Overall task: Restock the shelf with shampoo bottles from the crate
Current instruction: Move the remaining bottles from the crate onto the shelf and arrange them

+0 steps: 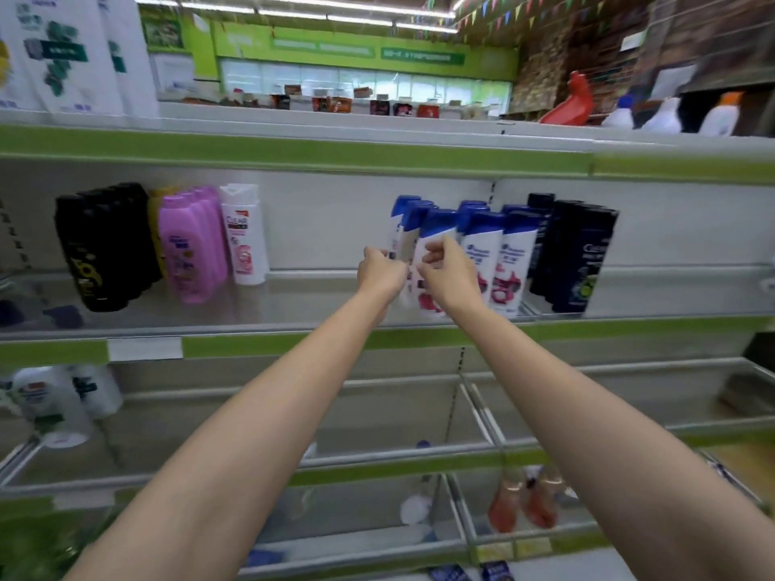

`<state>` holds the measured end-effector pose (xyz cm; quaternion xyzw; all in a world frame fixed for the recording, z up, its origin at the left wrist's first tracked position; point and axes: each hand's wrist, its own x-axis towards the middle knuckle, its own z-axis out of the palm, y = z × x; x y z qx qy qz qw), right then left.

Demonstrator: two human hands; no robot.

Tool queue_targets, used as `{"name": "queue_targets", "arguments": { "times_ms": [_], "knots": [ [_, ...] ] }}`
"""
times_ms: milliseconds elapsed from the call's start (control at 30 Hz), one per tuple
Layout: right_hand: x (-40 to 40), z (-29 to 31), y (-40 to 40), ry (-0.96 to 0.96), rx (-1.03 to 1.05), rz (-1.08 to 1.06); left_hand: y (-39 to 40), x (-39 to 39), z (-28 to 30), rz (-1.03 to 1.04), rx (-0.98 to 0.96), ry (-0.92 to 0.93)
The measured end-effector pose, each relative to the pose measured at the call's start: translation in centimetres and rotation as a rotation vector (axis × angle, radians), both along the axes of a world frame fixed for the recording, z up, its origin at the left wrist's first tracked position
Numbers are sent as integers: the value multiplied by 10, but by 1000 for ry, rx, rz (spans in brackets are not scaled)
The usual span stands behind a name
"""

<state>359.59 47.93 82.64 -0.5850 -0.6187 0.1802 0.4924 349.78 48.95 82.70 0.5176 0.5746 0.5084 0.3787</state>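
Observation:
Both my arms reach to the middle shelf (293, 304). A group of white shampoo bottles with blue caps (486, 253) stands there. My left hand (379, 272) grips the left side of the front-left white bottle (436, 232). My right hand (448, 270) has its fingers curled round the same bottle's front. The bottle stands slightly tilted at the left end of the group. The crate is out of view.
Black bottles (105, 249), pink bottles (188, 245) and a white Clear bottle (245, 236) stand left on the same shelf, with a gap between them and my hands. Dark bottles (574, 253) stand to the right. Lower shelves hold a few scattered bottles (520, 501).

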Motion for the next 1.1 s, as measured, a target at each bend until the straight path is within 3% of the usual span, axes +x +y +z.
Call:
{"name": "queue_targets", "arguments": {
  "times_ms": [133, 333, 567, 767, 900, 1100],
  "knots": [
    [26, -11, -4, 8, -91, -88, -2, 17, -3, -6, 9, 4],
    [30, -27, 0, -37, -237, 9, 8, 19, -13, -87, -34, 35],
    [20, -33, 16, -130, -155, -47, 36, 15, -25, -223, -19, 46],
    [9, -36, 26, -142, -163, -89, 45, 8, -23, -205, 17, 49],
    [4, -34, 34, -16, -243, -9, 59, -3, -23, -229, 0, 45],
    [-4, -35, 63, 384, -284, 153, 63, -7, -18, -346, 19, -15]
  ]
}}
